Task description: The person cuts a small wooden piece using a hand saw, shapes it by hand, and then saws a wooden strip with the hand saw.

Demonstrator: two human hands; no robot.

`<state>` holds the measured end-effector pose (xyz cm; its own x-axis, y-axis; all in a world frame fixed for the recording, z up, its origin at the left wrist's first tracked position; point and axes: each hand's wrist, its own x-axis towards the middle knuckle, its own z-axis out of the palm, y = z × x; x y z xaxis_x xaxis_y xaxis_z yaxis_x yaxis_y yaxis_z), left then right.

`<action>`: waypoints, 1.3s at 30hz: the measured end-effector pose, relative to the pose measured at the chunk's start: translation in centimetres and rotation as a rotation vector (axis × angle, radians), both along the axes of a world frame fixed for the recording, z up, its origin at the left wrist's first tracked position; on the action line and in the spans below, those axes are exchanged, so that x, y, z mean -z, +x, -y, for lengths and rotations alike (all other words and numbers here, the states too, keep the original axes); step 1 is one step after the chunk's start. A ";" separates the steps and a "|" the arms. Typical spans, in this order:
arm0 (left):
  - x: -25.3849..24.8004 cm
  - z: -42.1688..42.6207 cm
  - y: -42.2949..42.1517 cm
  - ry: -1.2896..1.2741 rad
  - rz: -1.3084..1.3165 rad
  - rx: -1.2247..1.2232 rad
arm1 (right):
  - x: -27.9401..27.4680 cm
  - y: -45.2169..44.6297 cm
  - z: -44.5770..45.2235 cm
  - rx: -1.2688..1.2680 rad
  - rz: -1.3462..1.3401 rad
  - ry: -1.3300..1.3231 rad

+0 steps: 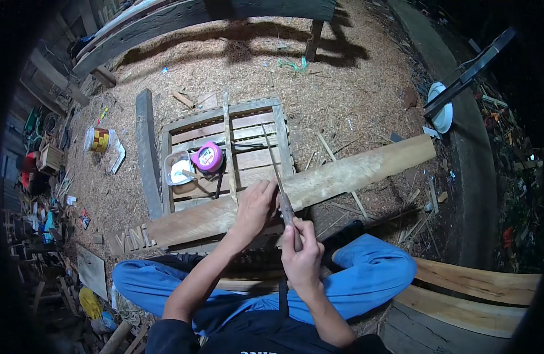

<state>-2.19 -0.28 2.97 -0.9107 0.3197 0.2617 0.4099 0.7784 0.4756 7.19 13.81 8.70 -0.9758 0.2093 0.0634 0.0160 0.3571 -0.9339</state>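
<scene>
My right hand [301,252] is closed around the handle of a long, thin-bladed tool [275,162]. It looks like a handsaw seen edge-on, its blade pointing away from me over the plank. Beside the blade, my left hand [255,206] presses down on the wide wooden plank [348,174], fingers curled together. Whatever those fingers pinch is hidden. The plank lies slantwise in front of my legs, over a slatted wooden frame [257,172]. Short wood strips [143,236] lie in a row on the plank's left end. Just ahead of my left hand, a long thin stick [228,141] crosses the frame.
On the slats stand a pink round container [207,157] and a clear tub of white stuff [179,169]. A dark board [146,150] lies left of the frame, near a patterned can [98,140]. A bench [207,22] spans the back. Sawdust and scraps cover the ground.
</scene>
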 end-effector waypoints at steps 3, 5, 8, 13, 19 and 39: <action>0.0 -0.5 0.3 0.025 -0.022 0.002 | -1.0 0.2 -0.3 -0.006 0.018 0.064; -0.6 -0.6 0.2 0.059 -0.023 -0.002 | -0.8 0.0 0.1 -0.012 0.055 0.064; -0.4 -0.3 0.2 0.085 -0.022 -0.010 | -0.4 -0.1 -0.2 -0.003 0.059 -0.004; -0.6 -0.8 0.3 0.133 -0.027 -0.014 | -1.0 -0.4 -0.3 -0.012 0.090 -0.031; -0.3 -0.8 0.5 0.106 -0.006 -0.033 | -0.7 0.5 -0.1 -0.013 0.078 0.012; 0.7 0.1 0.1 0.058 -0.019 0.005 | 0.1 -0.4 0.3 0.003 0.028 0.061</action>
